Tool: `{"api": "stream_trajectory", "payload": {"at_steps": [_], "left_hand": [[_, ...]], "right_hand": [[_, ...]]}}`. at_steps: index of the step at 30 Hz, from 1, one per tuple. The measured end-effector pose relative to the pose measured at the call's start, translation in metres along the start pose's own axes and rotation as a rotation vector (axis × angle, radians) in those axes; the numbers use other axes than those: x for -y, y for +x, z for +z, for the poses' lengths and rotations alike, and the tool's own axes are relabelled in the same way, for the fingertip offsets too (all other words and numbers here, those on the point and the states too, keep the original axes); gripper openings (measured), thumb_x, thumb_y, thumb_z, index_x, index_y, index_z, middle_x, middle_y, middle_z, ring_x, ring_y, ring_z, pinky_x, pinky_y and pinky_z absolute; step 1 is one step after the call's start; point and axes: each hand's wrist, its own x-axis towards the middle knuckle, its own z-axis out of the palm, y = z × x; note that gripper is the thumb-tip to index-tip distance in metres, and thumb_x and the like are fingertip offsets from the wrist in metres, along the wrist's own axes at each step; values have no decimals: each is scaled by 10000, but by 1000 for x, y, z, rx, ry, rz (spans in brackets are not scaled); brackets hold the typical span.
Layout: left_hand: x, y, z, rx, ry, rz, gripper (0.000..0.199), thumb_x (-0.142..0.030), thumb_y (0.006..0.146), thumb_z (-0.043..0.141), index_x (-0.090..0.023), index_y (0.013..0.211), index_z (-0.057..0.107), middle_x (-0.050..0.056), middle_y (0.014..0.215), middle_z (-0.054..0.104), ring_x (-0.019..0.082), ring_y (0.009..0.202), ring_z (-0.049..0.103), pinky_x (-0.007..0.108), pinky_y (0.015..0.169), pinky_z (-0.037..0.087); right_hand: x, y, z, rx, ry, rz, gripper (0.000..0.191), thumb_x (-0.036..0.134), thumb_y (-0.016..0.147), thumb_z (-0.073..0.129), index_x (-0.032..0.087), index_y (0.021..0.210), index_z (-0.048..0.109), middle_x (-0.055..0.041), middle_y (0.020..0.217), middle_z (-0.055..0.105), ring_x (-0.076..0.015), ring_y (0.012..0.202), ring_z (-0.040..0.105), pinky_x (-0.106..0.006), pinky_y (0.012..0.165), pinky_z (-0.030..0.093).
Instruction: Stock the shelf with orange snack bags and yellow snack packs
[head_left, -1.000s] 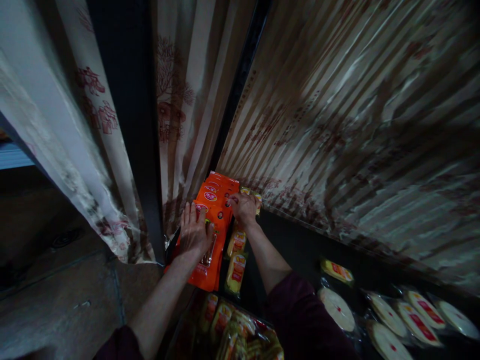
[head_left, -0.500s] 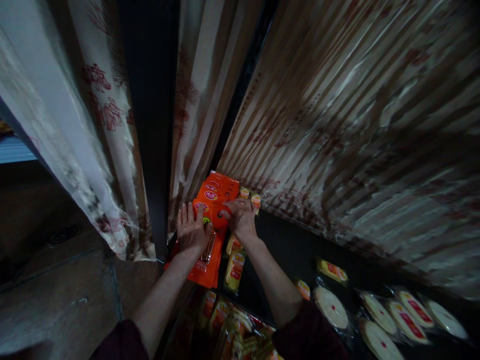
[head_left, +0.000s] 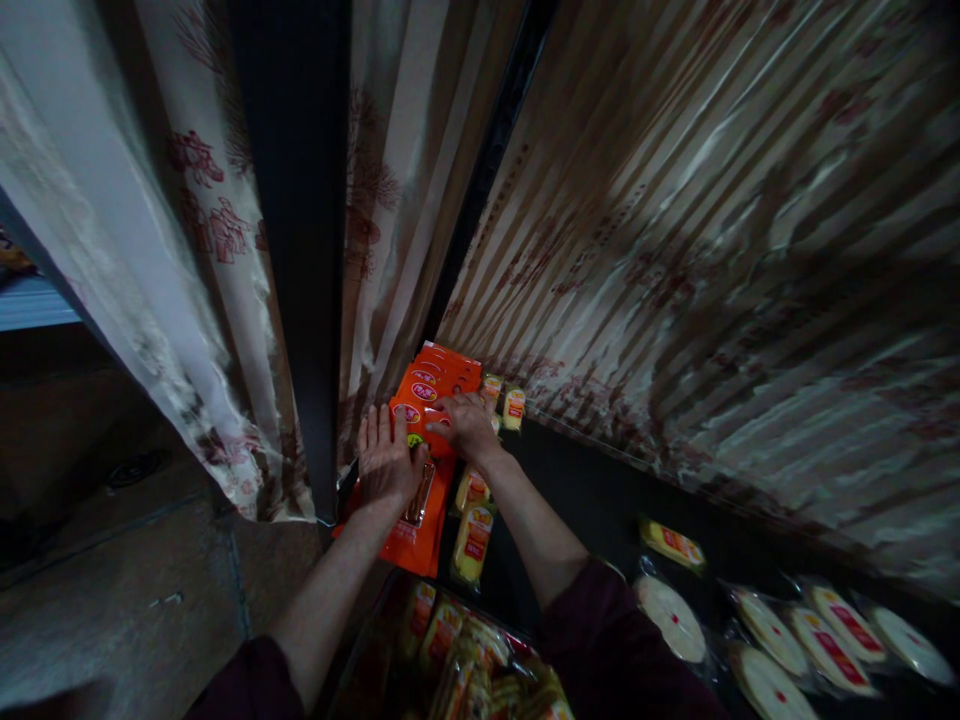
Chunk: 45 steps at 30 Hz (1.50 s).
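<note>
Several orange snack packets (head_left: 418, 548) lie overlapped in a stack at the left end of a dark shelf (head_left: 570, 480). My left hand (head_left: 388, 468) rests flat on the stack's left side, fingers stretched out and thumb apart. From the right, my right hand (head_left: 471, 428) reaches over the upper part of the same packets. Its fingers are bent a little and touch them, with the thumb apart. Small yellow wrapped cakes (head_left: 473, 542) sit just right of the stack. Another yellow wrapped cake (head_left: 514, 408) is beside my right hand.
A patterned, pleated curtain (head_left: 675, 250) hangs behind the shelf. Near the stack stands a dark post (head_left: 300, 250). In front is a box of wrapped snacks (head_left: 480, 660). Round pale packaged cakes (head_left: 671, 618) lie at the right. Tiled floor (head_left: 112, 600) shows at left.
My right hand has shifted slightly left over the orange packets, and its fingers have moved closer to my left hand. My left hand stays flat on the stack.
</note>
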Motion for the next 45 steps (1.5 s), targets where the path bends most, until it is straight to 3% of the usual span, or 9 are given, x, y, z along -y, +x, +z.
{"api": "stream_trajectory", "payload": {"at_steps": [4, 15, 22, 27, 34, 45], "left_hand": [[1, 0, 1, -25, -23, -1, 582, -343, 797, 559, -72, 1310, 507, 219, 1411, 445, 353, 1364, 327, 526, 1101, 280], [0, -4, -1, -15, -55, 88, 530, -367, 817, 539, -115, 1283, 531, 189, 1455, 396, 346, 1404, 237, 529, 1103, 283], [-4, -10, -2, 28, -46, 120, 534, -355, 827, 522, -110, 1302, 512, 184, 1476, 365, 336, 1424, 177, 513, 1128, 244], [-5, -12, -5, 40, -36, 121, 533, -340, 840, 504, -97, 1313, 487, 191, 1470, 373, 318, 1418, 211, 496, 1120, 270], [-3, -11, -8, 110, -24, 110, 521, -385, 889, 455, -106, 1329, 469, 199, 1477, 356, 330, 1421, 191, 498, 1103, 290], [-2, -13, -13, 102, -81, 106, 507, -367, 864, 492, -112, 1303, 493, 176, 1471, 378, 305, 1426, 190, 471, 1119, 280]], "right_hand": [[4, 0, 2, 27, 54, 48, 217, 375, 867, 544, 256, 945, 708, -51, 944, 705, -241, 1008, 572, -477, 1045, 219], [5, -8, 7, -145, -3, 266, 209, 361, 844, 560, 235, 937, 698, -74, 970, 694, -267, 1030, 557, -470, 1062, 202], [10, -11, 7, -238, 25, 229, 238, 367, 869, 517, 243, 988, 683, -67, 986, 685, -268, 1049, 522, -475, 1060, 202], [16, -32, 10, -432, 111, 185, 390, 333, 859, 525, 201, 1224, 567, -101, 1270, 559, -278, 1206, 403, -461, 1038, 268], [35, -71, 5, -468, 223, 34, 272, 209, 871, 472, 188, 1098, 621, -125, 1294, 499, -268, 1224, 407, -478, 1032, 355], [31, -110, -11, -488, 264, 44, 232, 194, 878, 471, 175, 1001, 667, -134, 1280, 511, -263, 1202, 431, -477, 1017, 417]]}}
